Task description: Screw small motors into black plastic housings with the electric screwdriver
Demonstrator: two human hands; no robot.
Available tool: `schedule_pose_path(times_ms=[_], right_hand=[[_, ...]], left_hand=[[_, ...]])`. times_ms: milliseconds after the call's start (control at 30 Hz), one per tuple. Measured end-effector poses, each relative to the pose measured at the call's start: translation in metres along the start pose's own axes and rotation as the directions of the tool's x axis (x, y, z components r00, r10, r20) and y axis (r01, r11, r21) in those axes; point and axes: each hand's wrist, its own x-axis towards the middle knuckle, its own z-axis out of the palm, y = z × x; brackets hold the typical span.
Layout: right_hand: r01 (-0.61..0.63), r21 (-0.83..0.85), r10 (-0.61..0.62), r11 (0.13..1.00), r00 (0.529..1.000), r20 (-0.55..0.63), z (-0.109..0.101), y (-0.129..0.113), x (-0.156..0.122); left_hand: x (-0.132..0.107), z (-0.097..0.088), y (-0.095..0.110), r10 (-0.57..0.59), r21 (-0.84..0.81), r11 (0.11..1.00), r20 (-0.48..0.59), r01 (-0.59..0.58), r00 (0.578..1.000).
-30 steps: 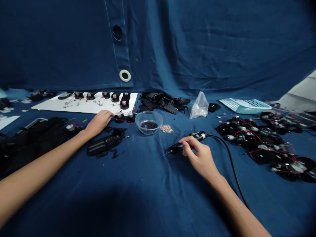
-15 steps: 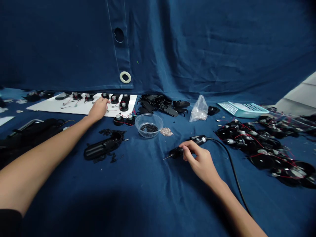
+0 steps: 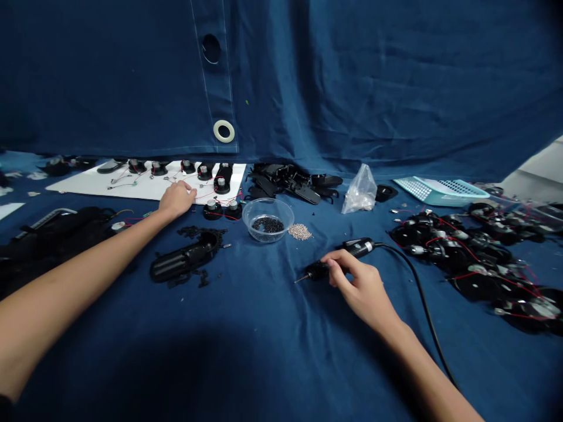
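My right hand (image 3: 358, 284) is closed round a black corded electric screwdriver (image 3: 338, 259) that lies low over the blue cloth, tip pointing left. My left hand (image 3: 176, 198) reaches far forward to the near edge of a white board (image 3: 88, 184) carrying small black motor parts with red wires; its fingers are curled, and what they pinch is hidden. Two small motor discs (image 3: 222, 208) sit just right of that hand. A long black plastic housing (image 3: 182, 262) lies on the cloth below it.
A clear bowl of dark screws (image 3: 267, 219) and a little heap of silver screws (image 3: 299, 231) lie in the middle. Black wired assemblies (image 3: 475, 258) crowd the right, black parts (image 3: 53, 240) the left. A teal basket (image 3: 440, 190), plastic bag (image 3: 360, 190) and blue curtain stand behind.
My left hand went from beside the motor discs up onto the white board, then drew back slightly to its near edge. The right hand and screwdriver barely shifted.
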Motion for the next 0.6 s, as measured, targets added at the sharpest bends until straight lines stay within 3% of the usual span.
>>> schedule_pose_path(times_ms=[167, 467, 600], right_hand=[[0.003, -0.003, -0.003, 1.000, 1.000, 0.018, 0.001, -0.001, -0.001], [-0.006, 0.007, 0.005, 1.000, 1.000, 0.027, -0.001, 0.002, 0.001], [-0.008, 0.007, 0.008, 1.000, 0.999, 0.033, -0.001, 0.002, 0.001]], left_hand=[[-0.011, -0.006, 0.010, 0.087, -0.008, 0.996, -0.025, -0.088, 0.996], [0.033, 0.001, 0.067, 0.150, 0.018, 0.988, -0.004, -0.150, 0.989], [0.035, 0.006, 0.082, 0.134, 0.029, 0.991, -0.001, -0.134, 0.991]])
